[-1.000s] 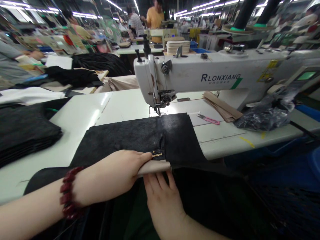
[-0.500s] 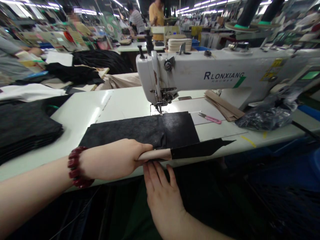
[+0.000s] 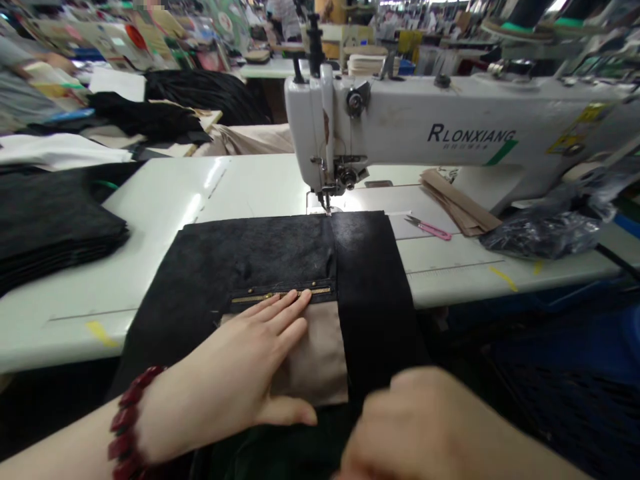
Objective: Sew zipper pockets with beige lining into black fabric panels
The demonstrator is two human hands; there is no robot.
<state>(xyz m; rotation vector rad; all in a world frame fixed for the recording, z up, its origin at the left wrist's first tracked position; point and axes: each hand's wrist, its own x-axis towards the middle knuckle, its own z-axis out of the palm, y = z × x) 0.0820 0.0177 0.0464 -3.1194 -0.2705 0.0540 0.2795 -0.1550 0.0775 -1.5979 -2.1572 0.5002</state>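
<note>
My left hand (image 3: 260,360), with a dark red bead bracelet (image 3: 127,420) on its wrist, lies open with fingers outstretched. Its fingertips rest on a brass-toothed zipper (image 3: 280,295) set in a black leather-like panel (image 3: 270,250). Under the palm is a beige fabric piece (image 3: 323,353) just below the zipper. The panel's far edge sits at the needle and presser foot (image 3: 326,202) of a sewing machine (image 3: 395,123), while its near part hangs over the table edge. My right hand (image 3: 415,427) is blurred at the lower right, fingers seemingly curled; whatever they hold is hidden.
Pink-handled thread snips (image 3: 430,229), brown strips (image 3: 463,203) and a clear plastic bag (image 3: 547,230) lie on the table's right. A stack of black pieces (image 3: 55,220) sits at the left. A blue crate (image 3: 575,373) stands below right. Other people work behind.
The near part of the panel, folded up before, now lies down, showing the zipper and beige fabric. My left hand went from gripping to lying flat; my right hand moved right and down.
</note>
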